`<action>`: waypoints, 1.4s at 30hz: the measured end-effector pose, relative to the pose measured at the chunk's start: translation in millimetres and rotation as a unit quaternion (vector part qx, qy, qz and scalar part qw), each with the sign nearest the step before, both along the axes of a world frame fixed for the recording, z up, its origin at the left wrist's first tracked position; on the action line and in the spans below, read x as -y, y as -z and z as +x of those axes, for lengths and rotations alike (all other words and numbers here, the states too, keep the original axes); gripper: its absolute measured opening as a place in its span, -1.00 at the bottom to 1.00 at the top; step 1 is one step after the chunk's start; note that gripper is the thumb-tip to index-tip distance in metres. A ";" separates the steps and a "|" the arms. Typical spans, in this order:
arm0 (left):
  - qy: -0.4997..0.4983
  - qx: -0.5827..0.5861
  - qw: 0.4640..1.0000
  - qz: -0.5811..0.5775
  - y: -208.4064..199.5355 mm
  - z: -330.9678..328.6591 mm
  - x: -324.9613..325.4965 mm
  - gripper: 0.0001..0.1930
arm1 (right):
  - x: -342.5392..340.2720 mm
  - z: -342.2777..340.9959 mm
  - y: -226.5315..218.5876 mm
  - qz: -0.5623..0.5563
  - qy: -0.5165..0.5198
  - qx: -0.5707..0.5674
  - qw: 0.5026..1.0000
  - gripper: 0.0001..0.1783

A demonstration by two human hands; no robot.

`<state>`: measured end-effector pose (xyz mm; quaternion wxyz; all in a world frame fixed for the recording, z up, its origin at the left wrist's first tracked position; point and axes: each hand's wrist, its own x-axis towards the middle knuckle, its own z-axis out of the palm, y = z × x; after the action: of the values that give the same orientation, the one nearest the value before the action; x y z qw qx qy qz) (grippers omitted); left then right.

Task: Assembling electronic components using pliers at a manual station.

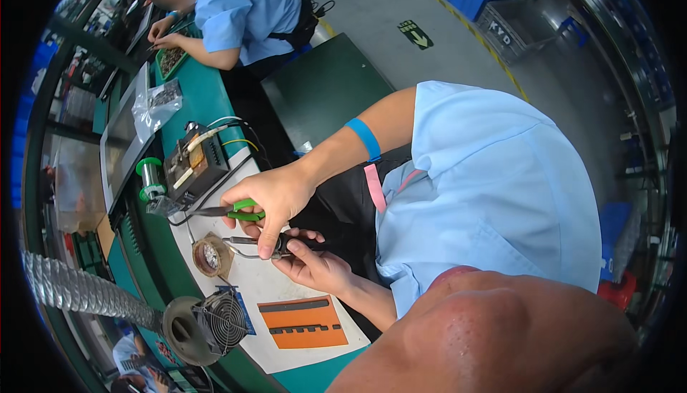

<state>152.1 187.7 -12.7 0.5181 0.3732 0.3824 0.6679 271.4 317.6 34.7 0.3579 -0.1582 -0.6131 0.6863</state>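
Note:
My right hand [275, 196], with a blue band at its wrist, has its fingers curled round a pair of green-handled pliers [247, 210]; the dark jaws point left. Just below, my left hand [318, 268] holds a small black part with bent metal prongs [247, 246], its exact kind unclear. The right thumb presses against this part, so both hands meet over the white work sheet [247, 285]. Nearer the lower edge lies an orange sheet [308, 332] bearing a black strip and several small black pieces. A tape roll [209, 257] with whitish material inside sits left of the hands.
Beyond the hands stand a dark soldering station [197, 167] with cables and a green-flanged solder spool [150, 180]. A guarded fan [225, 321] and a silver flexible duct [86, 285] are at lower left. A co-worker [247, 10] works farther up the bench beside a green tray [172, 62].

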 end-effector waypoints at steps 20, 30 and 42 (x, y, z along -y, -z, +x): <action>-0.024 -0.020 0.999 -0.005 9.7 9.6 -9.8 -0.69 | -10.6 13.0 4.7 0.021 0.002 0.039 0.999 -0.30; -0.038 -0.011 0.999 -0.037 13.4 11.7 -10.9 -0.71 | -11.8 12.8 14.0 -0.054 -0.023 -0.019 0.998 -0.28; -0.035 -0.002 0.999 -0.031 9.6 10.2 -4.8 -0.70 | -8.9 14.8 12.1 -0.022 0.000 -0.010 1.000 -0.27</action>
<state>162.3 192.5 -22.3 0.5052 0.3448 0.4167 0.6725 286.2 326.5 22.6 0.3607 -0.1589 -0.5942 0.7011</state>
